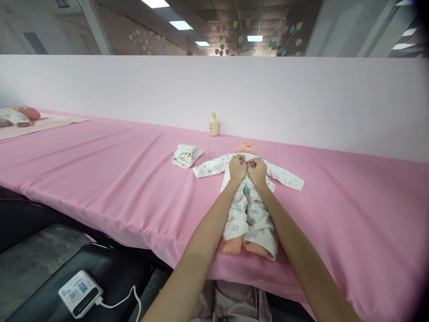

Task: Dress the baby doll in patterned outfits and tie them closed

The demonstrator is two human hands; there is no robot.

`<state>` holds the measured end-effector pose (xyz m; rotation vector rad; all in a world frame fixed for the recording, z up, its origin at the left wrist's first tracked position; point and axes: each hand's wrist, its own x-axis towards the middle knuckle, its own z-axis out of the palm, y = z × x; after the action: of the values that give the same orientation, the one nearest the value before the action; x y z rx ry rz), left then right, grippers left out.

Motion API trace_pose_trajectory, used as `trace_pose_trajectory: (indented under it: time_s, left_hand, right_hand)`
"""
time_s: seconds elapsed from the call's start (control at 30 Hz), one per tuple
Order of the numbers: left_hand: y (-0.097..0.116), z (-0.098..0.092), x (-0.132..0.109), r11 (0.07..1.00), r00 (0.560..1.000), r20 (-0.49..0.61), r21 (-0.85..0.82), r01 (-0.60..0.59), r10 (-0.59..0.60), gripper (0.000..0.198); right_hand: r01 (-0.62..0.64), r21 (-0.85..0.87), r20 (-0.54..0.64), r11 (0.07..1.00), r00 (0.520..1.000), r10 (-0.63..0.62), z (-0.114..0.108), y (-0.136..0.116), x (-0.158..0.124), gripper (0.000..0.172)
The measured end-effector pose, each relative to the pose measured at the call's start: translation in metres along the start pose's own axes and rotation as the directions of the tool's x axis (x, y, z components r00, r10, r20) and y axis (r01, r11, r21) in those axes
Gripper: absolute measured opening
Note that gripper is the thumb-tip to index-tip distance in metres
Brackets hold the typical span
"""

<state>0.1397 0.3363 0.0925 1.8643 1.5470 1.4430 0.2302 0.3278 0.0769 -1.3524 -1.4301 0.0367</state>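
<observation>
A baby doll point(247, 147) lies on its back on the pink sheet, its head toward the wall and its bare feet toward me. It wears a white patterned long-sleeved top point(284, 175) with the sleeves spread out, and white printed trousers point(238, 214). My left hand point(237, 167) is closed on the front of the top at the chest, fingers pinched. Beside it, my right hand point(257, 170) pinches the top's front too. The two hands nearly meet. What lies between the fingertips is small and mostly hidden.
Left of the doll lies a folded patterned cloth point(187, 156). A cream pump bottle point(213, 125) stands against the white wall point(150, 89). Another doll point(28, 112) lies at the far left. A white device point(80, 293) with a cable rests on a black chair point(114, 264).
</observation>
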Motion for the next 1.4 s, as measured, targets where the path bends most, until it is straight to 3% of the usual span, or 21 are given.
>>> trace_pose_trajectory:
  time_s: [0.2, 0.3, 0.57, 0.77, 0.87, 0.93, 1.03, 1.13, 1.23, 1.33, 1.4]
  left_hand:
    - [0.005, -0.008, -0.013, 0.986, 0.998, 0.028, 0.156, 0.058, -0.063, 0.019]
    - [0.005, -0.01, -0.015, 0.973, 0.997, 0.06, 0.228, 0.029, -0.044, 0.021]
    - [-0.003, -0.009, -0.019, 0.971, 0.985, 0.037, 0.162, -0.174, 0.17, 0.017]
    - [-0.001, -0.01, -0.022, 0.976, 0.982, 0.035, 0.111, -0.19, 0.187, 0.02]
    - [-0.003, -0.013, -0.023, 0.972, 0.972, 0.073, 0.062, -0.226, 0.221, 0.023]
    - [-0.007, -0.018, -0.027, 0.969, 0.967, 0.113, 0.063, -0.238, 0.23, 0.025]
    - [-0.017, -0.03, -0.039, 0.947, 0.932, 0.173, -0.021, -0.32, 0.319, 0.035]
    - [-0.024, -0.04, -0.052, 0.921, 0.917, 0.15, -0.189, -0.34, 0.369, 0.052]
    - [-0.024, -0.041, -0.057, 0.936, 0.946, 0.075, -0.185, -0.298, 0.316, 0.037]
    - [-0.02, -0.038, -0.055, 0.94, 0.938, 0.077, -0.076, -0.331, 0.337, 0.016]
    - [-0.019, -0.036, -0.053, 0.942, 0.937, 0.092, -0.043, -0.334, 0.337, 0.013]
  right_hand:
    - [0.042, 0.065, 0.022, 0.997, 0.999, -0.044, -0.001, 0.002, -0.001, 0.007]
    - [0.05, 0.094, 0.025, 0.994, 0.998, -0.052, -0.002, 0.004, -0.001, 0.007]
    - [0.03, 0.098, -0.01, 0.995, 1.0, -0.03, -0.004, 0.001, -0.002, 0.012]
    - [0.076, 0.016, -0.014, 0.997, 0.997, -0.076, -0.008, -0.007, -0.012, 0.022]
    - [0.121, -0.049, 0.045, 0.991, 0.992, -0.119, -0.01, -0.011, -0.012, 0.031]
    - [0.146, -0.064, 0.147, 0.987, 0.98, -0.135, -0.017, -0.015, -0.005, 0.032]
    - [0.073, -0.066, 0.37, 0.995, 0.928, -0.044, -0.038, -0.026, 0.014, 0.028]
    - [0.018, -0.156, 0.517, 0.988, 0.853, 0.066, -0.065, -0.041, 0.029, 0.02]
    - [0.068, -0.25, 0.606, 0.966, 0.789, 0.101, -0.081, -0.055, 0.03, 0.014]
    - [0.14, -0.281, 0.711, 0.95, 0.695, 0.107, -0.079, -0.063, 0.024, 0.013]
    - [0.181, -0.314, 0.716, 0.932, 0.69, 0.107, -0.073, -0.064, 0.02, 0.012]
